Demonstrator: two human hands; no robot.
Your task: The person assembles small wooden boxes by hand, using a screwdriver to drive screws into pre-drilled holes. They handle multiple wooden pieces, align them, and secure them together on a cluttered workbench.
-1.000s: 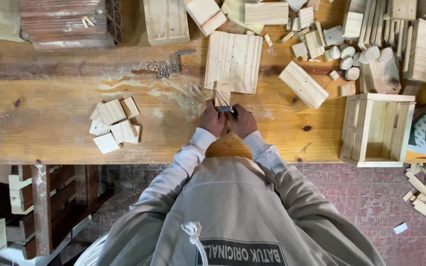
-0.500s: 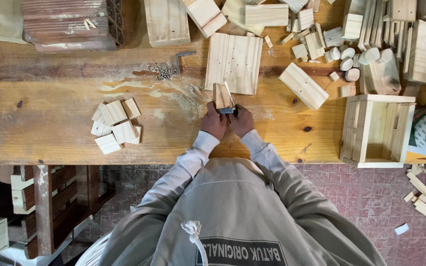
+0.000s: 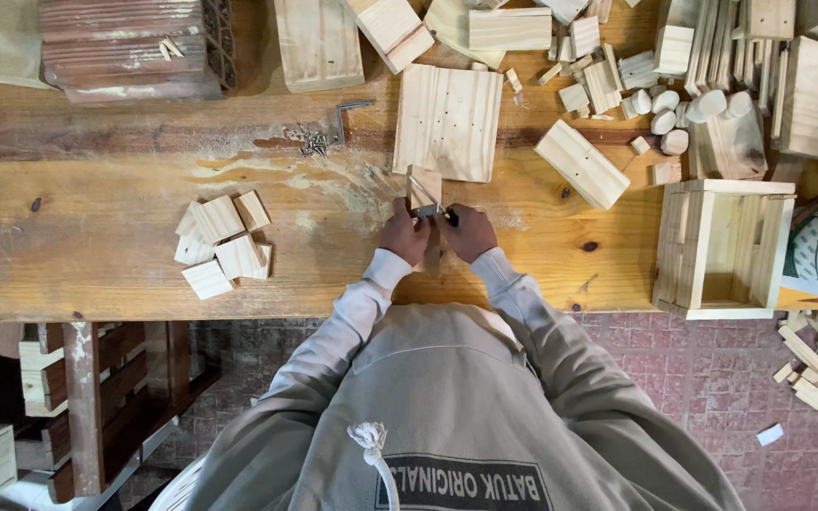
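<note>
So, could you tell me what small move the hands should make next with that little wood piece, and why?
Probably steady the small wood block against the bench before working further: the left hand and right hand both pinch at its near end, with a thin dark tool between them, and the block stands unsupported.

My workbench [image 3: 97,237] is a long plank top, pale and scuffed, with a darker strip along the far edge. On it to my left lies a cluster of small wood blocks [image 3: 220,244], touching one another. Farther off sits a heap of screws [image 3: 314,144] with a hex key [image 3: 347,114] just beside it. A square panel [image 3: 447,121] lies flat ahead of me, and a grooved block [image 3: 581,163] rests at an angle to its right. An open slatted crate [image 3: 721,248] stands at the right end. The back edge is crowded with offcuts [image 3: 598,80], round plugs [image 3: 679,112] and stacked boards [image 3: 125,47].
</note>
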